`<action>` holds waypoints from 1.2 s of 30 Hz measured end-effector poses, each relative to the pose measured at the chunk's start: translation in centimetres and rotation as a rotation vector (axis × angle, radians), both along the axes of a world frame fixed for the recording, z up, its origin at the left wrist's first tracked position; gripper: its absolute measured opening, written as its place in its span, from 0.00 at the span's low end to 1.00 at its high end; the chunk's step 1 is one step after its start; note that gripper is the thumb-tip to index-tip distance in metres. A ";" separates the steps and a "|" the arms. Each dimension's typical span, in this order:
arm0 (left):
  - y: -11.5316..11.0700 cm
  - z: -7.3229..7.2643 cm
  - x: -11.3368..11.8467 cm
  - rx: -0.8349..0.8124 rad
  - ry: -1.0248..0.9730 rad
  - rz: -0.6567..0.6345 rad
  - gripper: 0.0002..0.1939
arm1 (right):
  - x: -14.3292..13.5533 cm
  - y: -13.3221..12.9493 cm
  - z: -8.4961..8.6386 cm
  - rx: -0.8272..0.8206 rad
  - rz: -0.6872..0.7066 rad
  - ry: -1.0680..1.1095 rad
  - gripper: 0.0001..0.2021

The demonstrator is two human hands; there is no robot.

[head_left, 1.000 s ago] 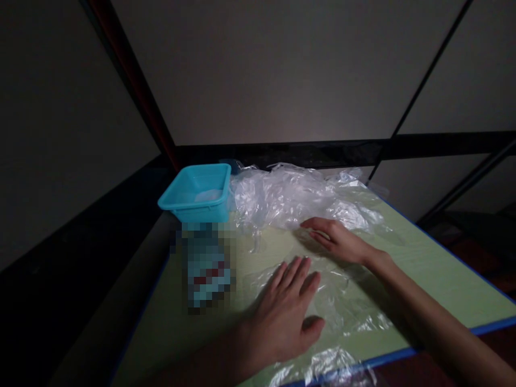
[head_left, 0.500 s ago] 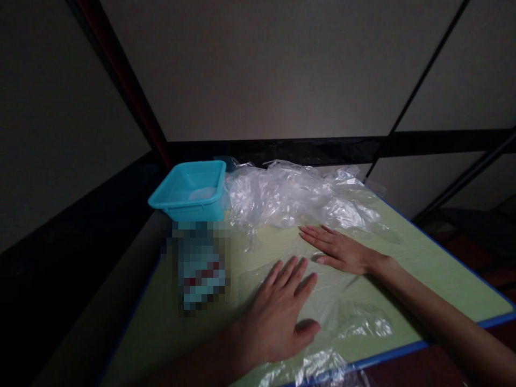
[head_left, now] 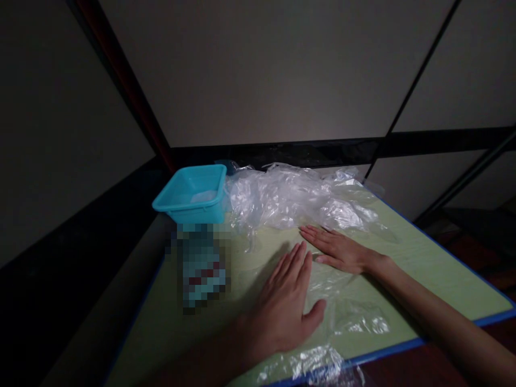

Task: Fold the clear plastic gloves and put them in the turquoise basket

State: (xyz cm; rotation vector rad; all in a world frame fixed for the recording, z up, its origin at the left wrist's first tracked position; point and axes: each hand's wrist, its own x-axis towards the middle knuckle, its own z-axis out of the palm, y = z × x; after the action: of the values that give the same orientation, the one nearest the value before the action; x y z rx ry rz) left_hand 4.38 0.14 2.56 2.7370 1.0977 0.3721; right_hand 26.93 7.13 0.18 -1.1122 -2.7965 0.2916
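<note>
A pale green worktop [head_left: 435, 279] with blue edging stands by a dim panelled wall [head_left: 278, 75], crumpled clear plastic [head_left: 294, 193] heaped at its back. Over a thin clear sheet [head_left: 360, 321] nearer the front, the left hand [head_left: 284, 306], fingers straight, thumb spread, and the right hand [head_left: 338, 251], flattened palm down, both grip nothing.

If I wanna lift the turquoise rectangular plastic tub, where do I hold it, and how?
I'd grip the turquoise rectangular plastic tub by its near rim, coming from above on your side. It stands upright, and that lip sticks out, so you could probably hook under it. Crumpled clear plastic film crowds its right side.
</note>
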 end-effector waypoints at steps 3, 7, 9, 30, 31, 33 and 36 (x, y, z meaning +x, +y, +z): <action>1.0 -0.7 2.1 0.101 -0.005 0.046 0.32 | 0.0 0.1 0.0 -0.002 -0.001 -0.004 0.30; 2.4 -2.7 3.7 0.141 0.075 0.101 0.35 | -0.1 0.0 0.1 0.012 -0.009 -0.024 0.28; 2.5 -3.3 3.8 0.156 0.097 0.109 0.36 | -0.1 0.0 0.1 0.024 0.000 -0.018 0.27; -1.9 -3.2 -5.8 0.096 0.073 0.299 0.35 | 0.0 0.0 -0.3 0.070 -0.017 -0.019 0.30; -2.2 -3.2 -6.1 0.099 0.071 0.319 0.36 | 0.0 0.0 -0.3 0.069 -0.021 -0.018 0.30; -2.7 -3.2 -6.5 0.099 0.075 0.346 0.38 | 0.0 0.1 -0.1 0.073 -0.022 0.001 0.30; -3.0 -3.2 -6.6 0.097 0.084 0.357 0.40 | 0.3 -0.1 0.5 0.096 -0.025 0.041 0.29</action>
State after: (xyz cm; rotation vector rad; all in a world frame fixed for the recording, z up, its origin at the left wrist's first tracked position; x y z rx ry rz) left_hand -2.20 -2.84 -0.67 2.6521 1.6377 0.3666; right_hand 27.23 7.08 0.70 -1.1060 -2.7275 0.1739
